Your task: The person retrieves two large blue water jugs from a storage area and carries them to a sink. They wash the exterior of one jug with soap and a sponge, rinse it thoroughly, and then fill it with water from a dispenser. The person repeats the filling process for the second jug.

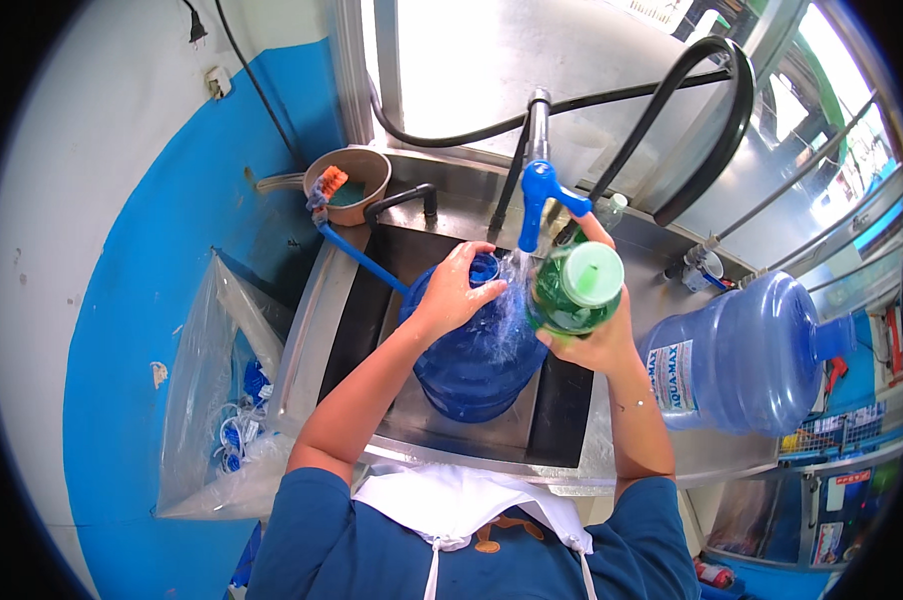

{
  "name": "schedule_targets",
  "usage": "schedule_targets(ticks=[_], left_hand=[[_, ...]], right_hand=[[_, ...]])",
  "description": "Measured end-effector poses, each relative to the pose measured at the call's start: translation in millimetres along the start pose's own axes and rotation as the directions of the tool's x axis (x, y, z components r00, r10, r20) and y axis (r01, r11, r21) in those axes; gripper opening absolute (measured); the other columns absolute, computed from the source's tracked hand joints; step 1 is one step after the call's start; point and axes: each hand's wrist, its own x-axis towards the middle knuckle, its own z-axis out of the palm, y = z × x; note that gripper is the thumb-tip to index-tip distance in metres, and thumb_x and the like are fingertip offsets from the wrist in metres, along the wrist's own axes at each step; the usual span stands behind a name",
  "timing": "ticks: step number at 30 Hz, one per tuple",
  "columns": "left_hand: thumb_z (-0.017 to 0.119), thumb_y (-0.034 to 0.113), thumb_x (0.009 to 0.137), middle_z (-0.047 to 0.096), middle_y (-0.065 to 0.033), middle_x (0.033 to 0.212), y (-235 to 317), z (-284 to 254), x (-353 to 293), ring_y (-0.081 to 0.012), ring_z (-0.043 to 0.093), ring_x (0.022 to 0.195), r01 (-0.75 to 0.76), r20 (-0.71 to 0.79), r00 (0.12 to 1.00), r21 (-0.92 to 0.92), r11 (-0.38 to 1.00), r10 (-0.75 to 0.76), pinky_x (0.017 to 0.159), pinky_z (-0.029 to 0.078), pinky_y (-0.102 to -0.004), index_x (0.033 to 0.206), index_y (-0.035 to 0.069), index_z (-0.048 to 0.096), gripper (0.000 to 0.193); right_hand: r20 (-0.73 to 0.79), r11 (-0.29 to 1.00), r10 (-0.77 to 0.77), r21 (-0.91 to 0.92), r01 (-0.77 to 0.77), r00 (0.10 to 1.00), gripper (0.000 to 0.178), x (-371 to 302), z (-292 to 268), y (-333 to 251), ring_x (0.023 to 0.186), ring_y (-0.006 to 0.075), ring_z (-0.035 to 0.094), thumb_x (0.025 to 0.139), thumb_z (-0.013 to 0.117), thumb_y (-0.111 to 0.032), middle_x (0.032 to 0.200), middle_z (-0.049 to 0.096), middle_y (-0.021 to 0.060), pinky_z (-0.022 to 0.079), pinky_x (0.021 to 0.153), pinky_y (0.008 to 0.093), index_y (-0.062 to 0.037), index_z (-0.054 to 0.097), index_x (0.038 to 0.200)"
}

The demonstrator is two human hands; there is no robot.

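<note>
— Holding?
— Gripping green bottle (579,292) with right hand (612,335), beside tap (538,195); curling left hand (454,293) round blue water jug (482,370) neck, in sink (310,345).
— Handling?
— Likely slippery, semi-stiff; hold bottle's body, jug's neck.

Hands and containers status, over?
Left fingers at mouth of blue jug. Right fingers gripping green bottle. Water splashing below blue tap, between the two.

1. White label (672,378) on the clear blue water bottle (747,350) lying at the right: a brand name in large, dark capitals, printed twice, the lines running sideways; the finer print is too small to read.
2. Pale sheet with a red band (848,480), low at the far right: its print is too small to read.
</note>
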Motion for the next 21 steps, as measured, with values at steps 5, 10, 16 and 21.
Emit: schedule_targets(ticks=[5, 10, 16, 21], left_hand=[[0.075, 0.026, 0.078, 0.059, -0.0153, 0.114, -2.7, -29.0, -47.4, -0.0308, 0.059, 0.108, -0.02, -0.06, 0.998, -0.071, 0.997, 0.016, 0.096, 0.045, -0.0373, 0.121, 0.006, 0.057, 0.051], [0.072, 0.022, 0.079, 0.056, -0.0123, 0.114, -39.3, -68.5, -91.0, -0.027, 0.057, 0.107, 0.087, -0.316, 0.945, -0.011, 0.996, -0.086, 0.097, 0.044, -0.0364, 0.123, 0.007, 0.057, 0.049], [0.071, 0.032, 0.085, 0.054, -0.0168, 0.119, -90.5, -102.3, -98.3, -0.0311, 0.053, 0.116, 0.257, -0.438, 0.861, -0.06, 0.965, -0.257, 0.103, 0.04, -0.0402, 0.136, 0.006, 0.046, 0.063], [0.069, 0.027, 0.085, 0.056, -0.0176, 0.117, -93.6, -122.5, -56.4, -0.0328, 0.054, 0.116, 0.112, -0.463, 0.886, 0.142, 0.983, -0.034, 0.103, 0.041, -0.0413, 0.126, 0.003, 0.053, 0.051]], right_hand=[[0.097, 0.899, -0.077, -0.424, 0.111, 0.992, 0.065, -13.2, -18.6, 19.1, 0.119, 0.0324, 0.057, 0.051, 0.078, -0.009, 0.143, 0.048, 0.0194, 0.045, 0.098, 0.0386, -0.0053, 0.06, 0.113], [0.339, 0.327, 0.062, -0.896, 0.301, 0.939, 0.074, -23.0, -26.3, 43.3, 0.11, 0.0284, 0.057, 0.056, 0.081, -0.011, 0.124, 0.057, 0.0079, 0.041, 0.099, 0.0445, -0.0173, 0.059, 0.126], [0.357, 0.538, 0.037, -0.794, 0.282, 0.934, 0.074, -24.3, 24.8, 49.0, 0.113, 0.027, 0.055, 0.059, 0.08, -0.013, 0.117, 0.059, 0.0064, 0.038, 0.1, 0.045, -0.0193, 0.058, 0.129], [0.447, 0.524, -0.058, -0.747, 0.409, 0.892, 0.078, -6.8, 83.2, 50.1, 0.116, 0.027, 0.053, 0.057, 0.081, -0.012, 0.12, 0.058, 0.0063, 0.038, 0.099, 0.0468, -0.0191, 0.057, 0.131]])
